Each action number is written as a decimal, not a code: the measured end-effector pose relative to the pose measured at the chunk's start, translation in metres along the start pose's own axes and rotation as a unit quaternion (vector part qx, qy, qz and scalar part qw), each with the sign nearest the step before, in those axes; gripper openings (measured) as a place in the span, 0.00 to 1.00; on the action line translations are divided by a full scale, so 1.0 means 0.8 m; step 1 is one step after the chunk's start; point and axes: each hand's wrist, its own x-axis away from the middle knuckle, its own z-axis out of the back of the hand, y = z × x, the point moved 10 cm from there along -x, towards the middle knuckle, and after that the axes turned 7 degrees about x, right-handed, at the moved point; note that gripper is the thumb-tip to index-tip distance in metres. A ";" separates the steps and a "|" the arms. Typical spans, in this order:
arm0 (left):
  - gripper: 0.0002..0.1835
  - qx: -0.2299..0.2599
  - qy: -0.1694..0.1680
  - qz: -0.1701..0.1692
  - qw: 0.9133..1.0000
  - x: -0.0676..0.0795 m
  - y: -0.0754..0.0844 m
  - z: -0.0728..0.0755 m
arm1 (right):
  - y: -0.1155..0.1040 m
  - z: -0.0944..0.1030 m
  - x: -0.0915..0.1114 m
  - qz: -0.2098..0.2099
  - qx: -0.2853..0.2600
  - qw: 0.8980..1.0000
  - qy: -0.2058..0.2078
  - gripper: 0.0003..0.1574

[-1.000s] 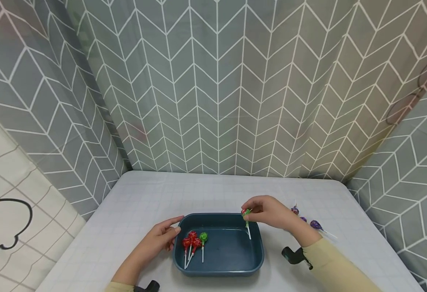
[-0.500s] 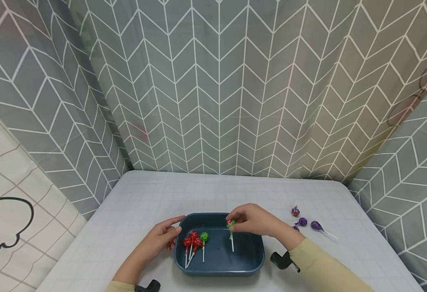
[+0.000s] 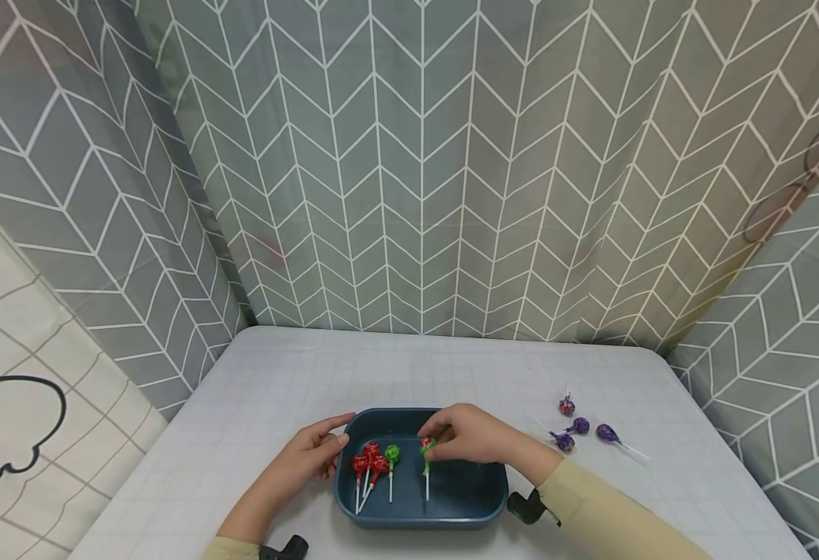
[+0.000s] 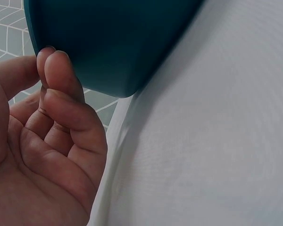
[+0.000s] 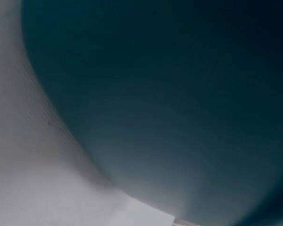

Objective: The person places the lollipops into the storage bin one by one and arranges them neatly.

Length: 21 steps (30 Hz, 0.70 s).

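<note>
A dark blue rectangular tray (image 3: 419,523) stands on the table. My left hand (image 3: 311,449) holds its left side at the rim; in the left wrist view curled fingers (image 4: 63,75) meet the outer wall. Over the middle of the tray, my right hand (image 3: 468,435) pinches a lollipop (image 3: 426,459) with a red and green wrapper by its head, white stick hanging down. Three red lollipops (image 3: 370,460) lie bunched in the tray's left part, with a green lollipop (image 3: 391,459) just right of them. The right wrist view has only the tray's wall (image 5: 146,122), no fingers.
Right of the tray, several wrapped lollipops lie on the white-covered table (image 3: 297,373): a red and purple one (image 3: 566,405) farthest back, then purple lollipops (image 3: 606,433) nearer. A patterned grey curtain (image 3: 416,194) hangs behind the table and along its sides.
My right hand has carried the red and green lollipop leftward and lower, from the tray's right rim to its middle. My left hand stays at the rim. More of the purple lollipops shows now.
</note>
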 end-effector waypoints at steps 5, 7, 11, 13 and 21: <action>0.30 0.000 -0.002 0.000 1.000 0.000 0.001 0.000 | 0.002 -0.010 -0.008 0.013 0.024 1.000 -0.006 0.18; 0.30 0.001 -0.004 0.002 1.000 0.000 0.000 0.000 | 0.003 -0.012 -0.011 0.016 0.033 0.999 -0.006 0.18; 0.30 0.002 -0.005 0.002 1.000 0.000 -0.001 0.000 | 0.006 -0.018 -0.015 0.013 0.044 0.999 -0.006 0.17; 0.30 0.001 -0.006 0.001 1.000 0.000 -0.001 0.000 | 0.009 -0.023 -0.017 0.009 0.044 0.999 -0.010 0.16; 0.29 -0.004 -0.007 -0.002 1.000 0.000 0.001 0.000 | 0.015 -0.038 -0.023 0.004 0.047 0.999 -0.019 0.13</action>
